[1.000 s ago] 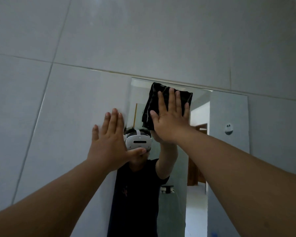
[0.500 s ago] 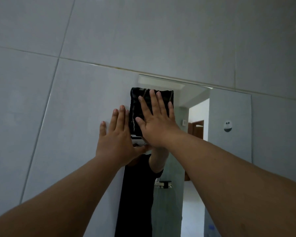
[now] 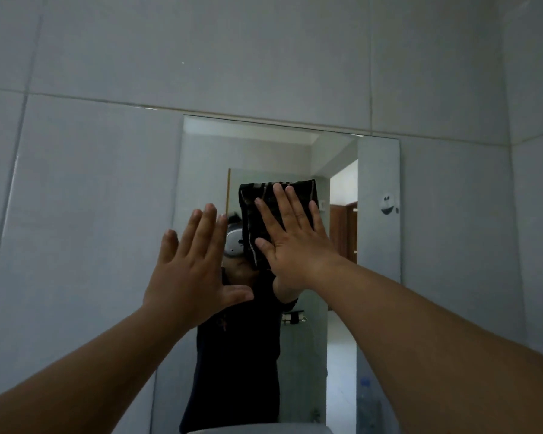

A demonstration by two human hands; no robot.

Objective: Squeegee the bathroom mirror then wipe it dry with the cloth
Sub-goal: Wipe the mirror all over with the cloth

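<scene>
A frameless rectangular mirror [image 3: 376,170] hangs on the grey tiled wall. A dark folded cloth [image 3: 257,214] with pale stripes lies flat against the glass in its middle part. My right hand [image 3: 295,239] presses on the cloth with straight, spread fingers and covers its right half. My left hand [image 3: 192,267] is flat and open at the mirror's left edge, fingers straight and thumb out, holding nothing. The glass reflects a person in a dark shirt with a white headset. No squeegee is in view.
Large grey wall tiles [image 3: 264,57] surround the mirror. A small round white sticker or hook [image 3: 388,204] sits at the mirror's right edge. The reflection shows a doorway [image 3: 345,220] and a light floor behind me.
My right hand has slid the cloth down from the mirror's top edge towards its middle. My left hand stays flat at the left edge; the view has shifted upward.
</scene>
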